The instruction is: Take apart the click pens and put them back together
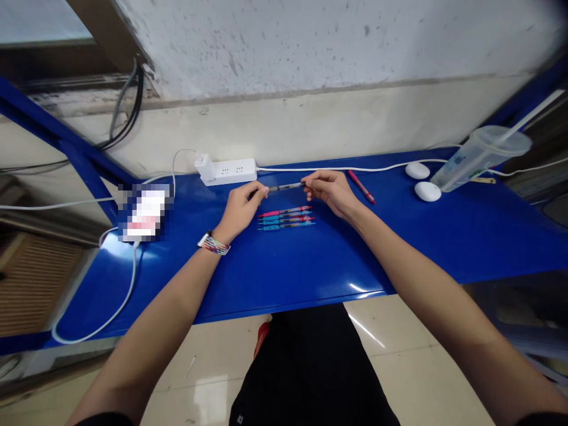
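And there we were, both hands up at the pen (286, 186): our left hand (242, 207) pinched one end between thumb and finger, our right hand (331, 190) pinched the other, holding it level above the blue table (275, 272)! Just nearer to us lay the row of pens (286, 218), pink and blue, side by side. Out beyond our right hand, the red pen (361, 187) lay at a slant. The power strip (234, 171) sat by the wall, and over on the right the plastic cup (477, 158) leaned, straw poking out.
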Available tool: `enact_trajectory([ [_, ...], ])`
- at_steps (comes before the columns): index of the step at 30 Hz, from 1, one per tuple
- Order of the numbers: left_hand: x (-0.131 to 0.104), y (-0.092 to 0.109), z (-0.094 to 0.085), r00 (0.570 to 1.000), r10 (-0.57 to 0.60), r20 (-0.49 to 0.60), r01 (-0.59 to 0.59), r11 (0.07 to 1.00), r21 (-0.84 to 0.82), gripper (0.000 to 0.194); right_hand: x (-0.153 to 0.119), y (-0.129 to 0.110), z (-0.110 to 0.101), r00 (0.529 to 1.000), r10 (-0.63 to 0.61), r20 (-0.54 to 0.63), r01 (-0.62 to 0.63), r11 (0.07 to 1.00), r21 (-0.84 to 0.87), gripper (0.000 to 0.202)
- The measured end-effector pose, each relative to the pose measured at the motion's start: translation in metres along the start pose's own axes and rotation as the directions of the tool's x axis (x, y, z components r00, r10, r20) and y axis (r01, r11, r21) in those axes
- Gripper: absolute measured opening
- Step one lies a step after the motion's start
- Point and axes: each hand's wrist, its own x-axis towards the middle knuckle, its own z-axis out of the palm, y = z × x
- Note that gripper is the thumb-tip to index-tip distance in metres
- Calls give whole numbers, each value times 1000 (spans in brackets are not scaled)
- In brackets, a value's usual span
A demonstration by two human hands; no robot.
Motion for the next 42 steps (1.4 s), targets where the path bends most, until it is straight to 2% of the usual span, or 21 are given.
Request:
enact_trajectory([
  [3,-1,1,0,1000,-2,11,2,1000,4,56,-2,-1,2,999,-33,8,33,999,25,13],
  [5,0,1,0,1000,-18,6,18,1000,-3,60,-2,-2,3,999,-45,17,45,999,27,13],
  [8,1,-1,1,1000,-20,0,20,999,-33,50,-2,-4,3,999,-40,9,40,999,23,13],
  [11,2,-3,4,999,20,-35,-24,994,-104,13,-1,-4,2,1000,17,-17,-16,999,33,12],
  [12,2,-4,5,998,34,-48,-40,991,-128,9,-1,-3,2,999,37,-24,-36,999,38,12],
  [14,2,-5,6,998,36,-42,-43,985,-167,19,0,-3,2,998,61,-30,-59,997,53,12],
  [18,2,-8,7,1000,26,3,-25,981,-195,20,0,-2,3,998,57,-26,-55,996,73,13],
  [21,3,-10,7,996,79,-46,-85,986,-143,46,0,-3,4,999,49,-16,-48,997,67,10],
  [22,3,-11,7,996,70,-47,-76,988,-133,45,0,-3,4,999,48,-12,-47,997,65,10],
  [25,3,-12,7,1000,22,-10,-23,991,-134,26,-1,-3,5,999,45,2,-45,997,59,12],
  [26,3,-13,7,999,28,-16,-30,991,-129,29,-1,-3,5,999,44,3,-44,997,58,13],
  [27,3,-13,7,998,43,-36,-46,992,-114,39,-1,-4,6,999,43,3,-44,997,58,14],
  [29,3,-15,7,993,62,-99,-70,994,-79,72,-2,-4,6,999,40,6,-40,997,63,15],
  [30,4,-15,7,992,52,-113,-60,995,-75,78,-2,-4,7,999,34,11,-35,997,67,15],
  [31,4,-15,7,994,29,-103,-38,996,-79,69,-3,-4,7,999,26,21,-28,997,71,15],
  [33,4,-15,6,999,-9,-47,5,996,-85,30,-3,-5,7,999,6,32,-8,997,76,15],
  [34,4,-14,5,1000,-11,-29,9,997,-78,19,-4,-4,7,999,0,34,-2,997,74,15],
  [37,4,-9,4,997,29,-67,-33,998,-49,10,-3,-3,6,999,8,39,-10,999,51,16],
  [39,4,-5,3,997,21,-80,-27,997,-75,27,-3,-2,6,999,8,43,-10,999,47,16],
  [42,3,-2,2,999,-37,-4,36,988,-149,22,-3,-2,6,999,-10,30,9,999,45,16],
])
